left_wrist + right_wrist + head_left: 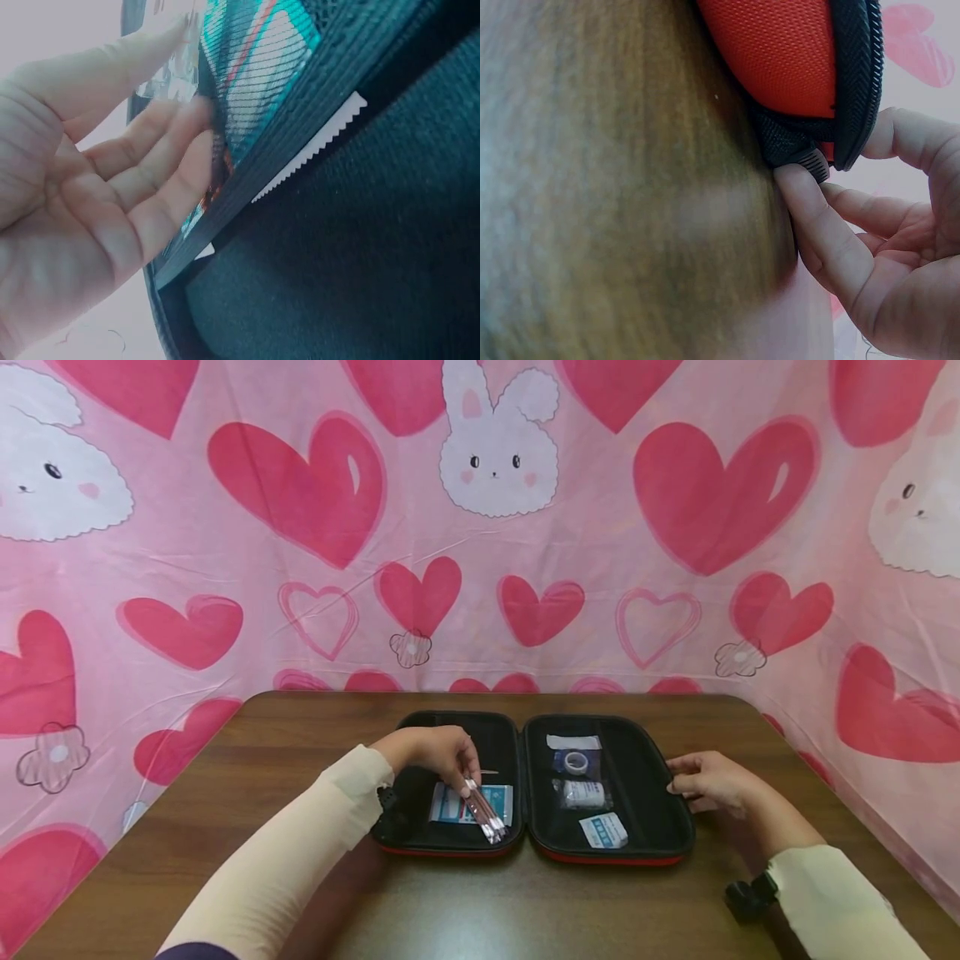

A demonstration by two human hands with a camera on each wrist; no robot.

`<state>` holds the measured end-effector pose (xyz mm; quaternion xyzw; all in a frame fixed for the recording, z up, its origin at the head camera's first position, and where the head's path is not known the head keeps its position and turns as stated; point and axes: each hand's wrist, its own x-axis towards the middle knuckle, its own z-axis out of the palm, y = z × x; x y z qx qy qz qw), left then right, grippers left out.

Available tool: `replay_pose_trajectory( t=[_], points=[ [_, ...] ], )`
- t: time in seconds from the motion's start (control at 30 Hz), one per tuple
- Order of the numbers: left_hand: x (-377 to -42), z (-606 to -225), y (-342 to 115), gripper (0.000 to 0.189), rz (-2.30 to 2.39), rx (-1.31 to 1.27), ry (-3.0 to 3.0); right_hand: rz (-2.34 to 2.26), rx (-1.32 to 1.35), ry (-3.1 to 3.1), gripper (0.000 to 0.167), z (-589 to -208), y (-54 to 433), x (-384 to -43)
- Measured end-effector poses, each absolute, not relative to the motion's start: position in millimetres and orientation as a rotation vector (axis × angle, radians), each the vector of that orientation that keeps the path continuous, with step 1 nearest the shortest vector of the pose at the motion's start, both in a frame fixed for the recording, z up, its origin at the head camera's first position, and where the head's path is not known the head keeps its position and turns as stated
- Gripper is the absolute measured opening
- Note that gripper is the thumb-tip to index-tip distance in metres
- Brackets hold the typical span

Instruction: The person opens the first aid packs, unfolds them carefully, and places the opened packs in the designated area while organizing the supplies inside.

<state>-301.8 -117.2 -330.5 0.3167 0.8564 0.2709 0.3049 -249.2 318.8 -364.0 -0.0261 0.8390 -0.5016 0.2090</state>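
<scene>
An unfolded black case with a red outside, a first-aid kit case [637,760], lies on the table. Over its left half, my left hand [447,756] pinches a clear packet of brown cotton swabs [487,814], which hangs slanting down toward the hinge. In the left wrist view the clear packet [176,67] shows by the thumb. Under it lies a blue-and-white packet [450,806], behind a mesh pocket [259,82]. My right hand [712,783] holds the case's right edge; in the right wrist view its fingers are at the zipped rim [855,97] and a black strap end [810,161].
In the case's right half are a roll of white tape [576,763], a wrapped bandage roll [583,794], a white-and-blue packet [603,831] and a white strip [573,742]. The brown wooden table [450,910] reaches back to a pink heart-print cloth [465,543].
</scene>
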Motion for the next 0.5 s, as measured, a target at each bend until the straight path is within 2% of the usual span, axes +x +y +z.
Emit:
replay_pose_trajectory(
  t=[0.5],
  points=[
    [-292,-321,-146,0.012,0.953,0.793,2.242,-1.398,-0.076,2.330,0.062,-363,318,-249]
  ],
)
